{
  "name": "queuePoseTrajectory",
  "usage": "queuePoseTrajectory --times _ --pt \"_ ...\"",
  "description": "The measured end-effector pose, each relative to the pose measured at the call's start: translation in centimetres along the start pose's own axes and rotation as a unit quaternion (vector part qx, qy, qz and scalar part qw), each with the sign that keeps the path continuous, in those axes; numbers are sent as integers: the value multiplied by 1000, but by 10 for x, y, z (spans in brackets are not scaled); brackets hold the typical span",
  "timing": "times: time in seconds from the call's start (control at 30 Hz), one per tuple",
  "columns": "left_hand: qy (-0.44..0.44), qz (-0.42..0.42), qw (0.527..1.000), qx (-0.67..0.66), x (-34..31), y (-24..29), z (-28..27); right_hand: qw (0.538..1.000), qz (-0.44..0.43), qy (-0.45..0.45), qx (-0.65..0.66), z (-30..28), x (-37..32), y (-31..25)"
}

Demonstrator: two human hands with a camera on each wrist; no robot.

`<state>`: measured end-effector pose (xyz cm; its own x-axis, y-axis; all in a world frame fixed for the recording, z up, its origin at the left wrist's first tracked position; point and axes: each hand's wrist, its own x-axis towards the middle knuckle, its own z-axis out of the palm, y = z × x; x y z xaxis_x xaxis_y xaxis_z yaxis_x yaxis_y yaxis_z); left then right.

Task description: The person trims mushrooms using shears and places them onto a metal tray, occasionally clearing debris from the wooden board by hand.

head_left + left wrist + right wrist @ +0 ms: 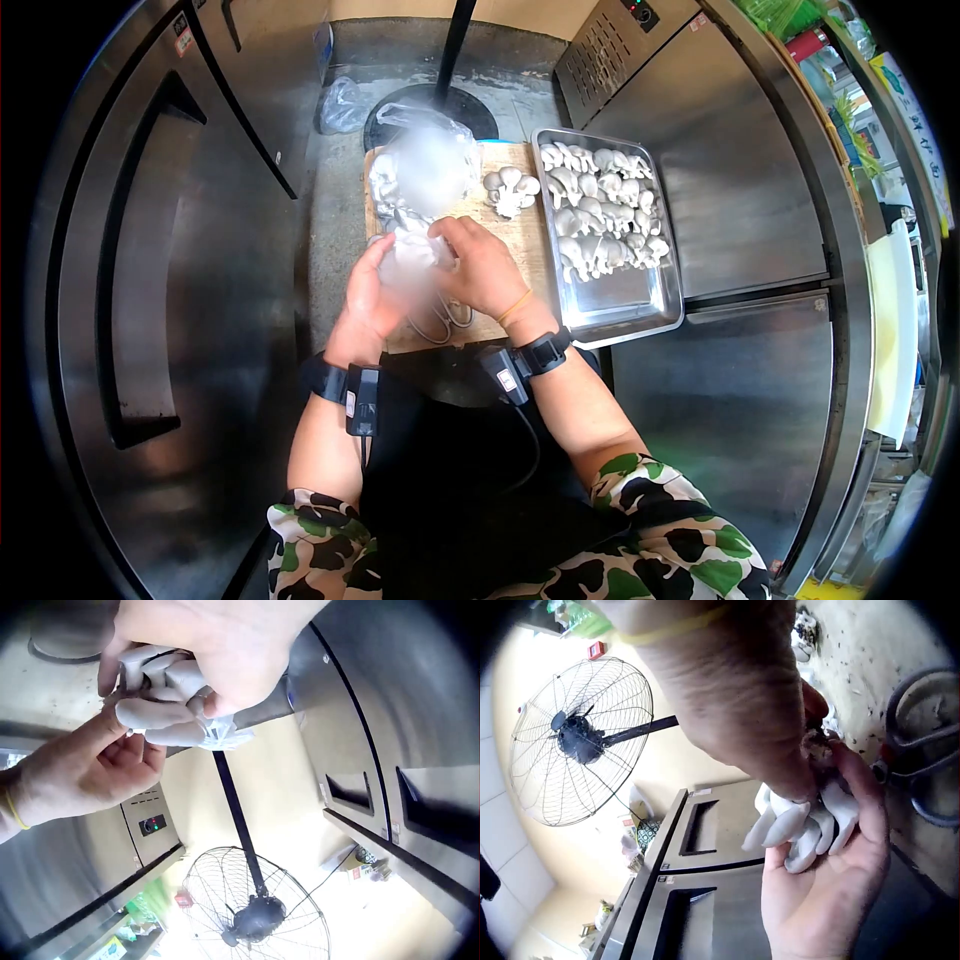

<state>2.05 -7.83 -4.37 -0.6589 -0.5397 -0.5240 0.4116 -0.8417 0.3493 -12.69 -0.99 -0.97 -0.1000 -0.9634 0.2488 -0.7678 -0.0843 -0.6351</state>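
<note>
My left hand holds a cluster of pale grey mushrooms over the cutting board. The caps rest against its palm in the right wrist view. From the other side my right hand, with a yellow band at the wrist, pinches the cluster near its brownish stem base. Part of the cluster is blurred in the head view. Just below the hands, scissors lie on the board. A separate mushroom cluster sits on the board, beyond the right hand.
A steel tray with several rows of mushrooms stands at the right, overlapping the board's edge. A clear plastic bag lies at the board's far left. Behind it rises a fan's pole on a round base. Steel cabinets flank both sides.
</note>
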Motion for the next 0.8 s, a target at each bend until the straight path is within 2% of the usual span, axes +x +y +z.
queuePoseTrajectory --times 0.23,0.5,0.8 --pt "-39 6 997 -62 -4 0 4 997 -34 51 -54 11 3 -4" --pt "-55 10 990 -127 2 -2 -11 993 -28 85 -70 27 5 -7" --pt "-9 44 991 -126 3 0 -10 983 -102 142 -54 29 7 -9"
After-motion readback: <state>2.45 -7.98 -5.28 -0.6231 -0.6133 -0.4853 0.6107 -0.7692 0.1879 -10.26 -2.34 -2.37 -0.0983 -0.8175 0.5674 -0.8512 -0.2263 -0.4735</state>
